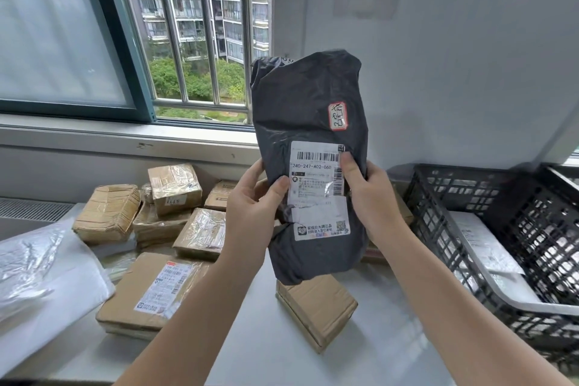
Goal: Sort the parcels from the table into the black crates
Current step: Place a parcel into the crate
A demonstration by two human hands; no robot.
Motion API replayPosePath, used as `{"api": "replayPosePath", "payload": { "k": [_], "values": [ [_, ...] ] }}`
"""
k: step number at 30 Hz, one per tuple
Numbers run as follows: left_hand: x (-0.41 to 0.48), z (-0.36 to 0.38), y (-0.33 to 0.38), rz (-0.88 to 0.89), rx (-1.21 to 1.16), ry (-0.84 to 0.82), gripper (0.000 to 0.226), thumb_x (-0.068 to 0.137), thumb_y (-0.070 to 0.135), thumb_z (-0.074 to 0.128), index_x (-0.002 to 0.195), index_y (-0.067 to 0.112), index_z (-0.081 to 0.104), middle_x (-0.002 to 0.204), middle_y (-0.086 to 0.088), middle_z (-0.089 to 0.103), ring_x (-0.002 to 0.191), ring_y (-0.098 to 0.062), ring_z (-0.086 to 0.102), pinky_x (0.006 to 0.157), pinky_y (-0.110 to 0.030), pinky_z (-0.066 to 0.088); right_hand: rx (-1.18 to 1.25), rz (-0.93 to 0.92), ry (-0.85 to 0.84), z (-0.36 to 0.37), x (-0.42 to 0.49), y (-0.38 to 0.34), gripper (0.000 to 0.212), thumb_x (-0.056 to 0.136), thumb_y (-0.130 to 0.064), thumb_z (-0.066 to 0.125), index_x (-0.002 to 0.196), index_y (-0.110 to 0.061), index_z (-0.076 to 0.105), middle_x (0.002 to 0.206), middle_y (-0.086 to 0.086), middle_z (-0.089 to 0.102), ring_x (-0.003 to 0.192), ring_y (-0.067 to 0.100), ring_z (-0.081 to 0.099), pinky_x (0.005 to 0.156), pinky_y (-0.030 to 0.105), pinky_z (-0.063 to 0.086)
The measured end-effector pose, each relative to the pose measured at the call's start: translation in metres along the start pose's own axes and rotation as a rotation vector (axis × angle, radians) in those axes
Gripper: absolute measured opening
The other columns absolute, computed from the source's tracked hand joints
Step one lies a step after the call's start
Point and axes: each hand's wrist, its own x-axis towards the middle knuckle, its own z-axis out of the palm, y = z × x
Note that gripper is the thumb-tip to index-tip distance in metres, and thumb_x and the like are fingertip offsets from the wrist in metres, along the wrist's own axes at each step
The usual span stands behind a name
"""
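Thumbs of my left hand and right hand pinch the dark parcel upright, black crate right of them.

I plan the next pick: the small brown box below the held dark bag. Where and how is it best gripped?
Likely from above, thumb and fingers on two opposite side walls. The box lies flat and low on the white table, with bare table on its left, right and near sides.
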Motion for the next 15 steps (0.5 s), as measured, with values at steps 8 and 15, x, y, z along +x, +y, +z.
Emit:
{"api": "replayPosePath", "payload": {
  "k": [8,15],
  "values": [
    [-0.022,0.006,0.042,0.127,-0.036,-0.027,0.029,0.092,0.010,0.067,0.115,0.028,0.069,0.098,-0.002,0.077,0.088,-0.021,0.075,0.067,-0.027,0.059,0.086,-0.134,-0.035,-0.012,-0.023,-0.046,0.015,0.089,-0.053,0.055,0.096,-0.044,0.065,0.099,-0.017,0.075,0.092,0.005,0.071,0.083,0.037,0.055],
    [-0.021,0.009,0.051,0.127,-0.027,-0.038,0.032,0.092,0.011,0.066,0.121,0.025,0.066,0.099,-0.002,0.077,0.091,-0.022,0.074,0.069,-0.030,0.061,0.054,-0.180,-0.039,-0.014,-0.024,-0.059,0.015,0.092,-0.049,0.051,0.097,-0.040,0.063,0.100,-0.022,0.073,0.093,-0.001,0.069,0.077,0.026,0.049]
  ]
}}
